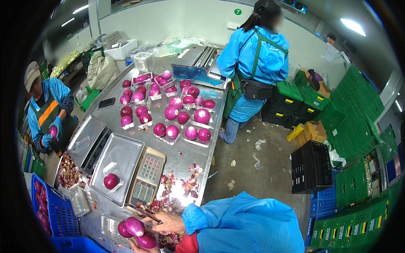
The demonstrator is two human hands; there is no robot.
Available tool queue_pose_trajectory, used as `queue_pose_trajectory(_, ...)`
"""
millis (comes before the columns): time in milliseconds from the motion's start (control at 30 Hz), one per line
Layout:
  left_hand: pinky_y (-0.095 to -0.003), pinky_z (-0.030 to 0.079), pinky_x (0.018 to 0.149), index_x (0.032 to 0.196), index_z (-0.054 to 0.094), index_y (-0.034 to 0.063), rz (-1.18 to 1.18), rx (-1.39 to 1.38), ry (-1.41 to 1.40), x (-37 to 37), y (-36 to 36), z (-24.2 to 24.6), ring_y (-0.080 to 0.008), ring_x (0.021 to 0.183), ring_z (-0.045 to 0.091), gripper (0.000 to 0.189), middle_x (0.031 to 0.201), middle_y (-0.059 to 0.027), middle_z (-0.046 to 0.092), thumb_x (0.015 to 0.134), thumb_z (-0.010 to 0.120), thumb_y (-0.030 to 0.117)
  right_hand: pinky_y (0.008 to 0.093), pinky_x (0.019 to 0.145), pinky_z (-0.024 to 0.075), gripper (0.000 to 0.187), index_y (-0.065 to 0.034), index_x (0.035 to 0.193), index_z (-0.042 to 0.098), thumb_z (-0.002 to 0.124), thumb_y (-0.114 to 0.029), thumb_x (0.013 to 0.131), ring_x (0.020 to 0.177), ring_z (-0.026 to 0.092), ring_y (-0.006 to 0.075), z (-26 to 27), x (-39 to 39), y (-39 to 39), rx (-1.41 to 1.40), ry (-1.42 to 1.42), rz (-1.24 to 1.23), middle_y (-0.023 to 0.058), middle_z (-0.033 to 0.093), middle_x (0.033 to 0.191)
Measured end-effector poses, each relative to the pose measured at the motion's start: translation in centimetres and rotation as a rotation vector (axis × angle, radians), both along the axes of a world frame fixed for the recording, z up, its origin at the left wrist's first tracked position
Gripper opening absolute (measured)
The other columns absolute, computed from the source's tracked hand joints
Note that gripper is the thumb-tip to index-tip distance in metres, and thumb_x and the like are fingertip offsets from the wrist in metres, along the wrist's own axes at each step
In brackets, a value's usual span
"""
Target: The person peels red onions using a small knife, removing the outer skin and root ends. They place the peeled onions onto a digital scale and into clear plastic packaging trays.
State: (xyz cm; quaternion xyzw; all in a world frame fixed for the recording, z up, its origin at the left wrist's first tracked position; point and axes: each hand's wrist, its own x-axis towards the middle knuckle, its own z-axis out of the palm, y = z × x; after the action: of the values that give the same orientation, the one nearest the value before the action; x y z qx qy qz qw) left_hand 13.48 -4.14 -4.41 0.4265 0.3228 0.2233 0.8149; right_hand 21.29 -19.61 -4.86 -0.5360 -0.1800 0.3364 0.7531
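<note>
My right hand [168, 222], in a blue sleeve, holds a knife [154, 218] with its blade pointing to the upper left. My left hand [136, 247] is at the bottom edge, partly hidden, gripping the near side of a clear plastic tray [110, 227]. Peeled red onions [134, 226] are grouped at that tray's right part, close to my left fingers. Beyond the knife tip stands a weighing scale with a keypad [146, 173]. On its metal pan [121, 158], one red onion [111, 181] sits in a clear tray. Loose onion skins [171, 202] lie beside my right hand.
Trays of red onions [172, 113] cover the steel table's [177, 151] far part. A second scale [87, 139], a phone [107, 102] and a blue crate of onions [60, 208] are leftward. A co-worker [47, 107] holds an onion; another person [256, 63] stands beyond, near green crates [288, 95].
</note>
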Motion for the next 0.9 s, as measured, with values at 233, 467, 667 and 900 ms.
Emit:
queue_pose_trajectory(233, -0.0468, 0.043, 0.092, 0.134, 0.036, 0.0074, -0.074, 0.055, -0.044, -0.3, 0.7, -1.5, -0.0317, 0.114, 0.047, 0.064, 0.133, -0.0184, 0.042, 0.077, 0.065, 0.016, 0.0238, 0.036, 0.0332, 0.057, -0.0074, 0.136, 0.039, 0.05, -0.014, 0.08, 0.041, 0.041, 0.0072, 0.6, -0.1, 0.3, 0.002, -0.025, 0.044, 0.0023, 0.047, 0.058)
queue_pose_trajectory(467, -0.0471, 0.043, 0.093, 0.133, 0.037, 0.0077, -0.082, -0.263, -0.09, 0.1, 1.0, -1.5, -0.0315, 0.114, 0.048, 0.061, 0.13, -0.0174, 0.044, 0.08, 0.061, 0.025, 0.0268, 0.051, 0.0366, 0.057, -0.0062, 0.138, 0.034, 0.051, -0.017, 0.085, 0.06, 0.044, 0.0093, 1.3, 0.1, -0.1, -0.068, -0.031, 0.168, 0.0, 0.042, 0.067)
queue_pose_trajectory(667, -0.0473, 0.043, 0.093, 0.132, 0.037, 0.0079, -0.114, -0.354, -0.1, 0.3, 1.1, -1.7, -0.0313, 0.113, 0.049, 0.059, 0.129, -0.0165, 0.046, 0.082, 0.057, 0.033, 0.0249, 0.035, 0.0356, 0.056, -0.0078, 0.135, 0.041, 0.053, -0.015, 0.081, 0.041, 0.045, 0.0088, -0.4, -0.2, 0.6, 0.005, -0.098, 0.022, 0.0033, 0.05, 0.058)
queue_pose_trajectory(900, -0.0476, 0.043, 0.094, 0.132, 0.038, 0.0081, -0.121, -0.436, -0.112, 0.5, 1.0, -1.8, -0.0311, 0.112, 0.05, 0.06, 0.126, -0.0155, 0.048, 0.085, 0.053, 0.041, 0.0259, 0.054, 0.0383, 0.057, -0.0056, 0.137, 0.037, 0.052, -0.015, 0.083, 0.062, 0.047, 0.0097, 1.5, 0.3, -0.7, -0.08, -0.024, 0.134, 0.0002, 0.038, 0.073)
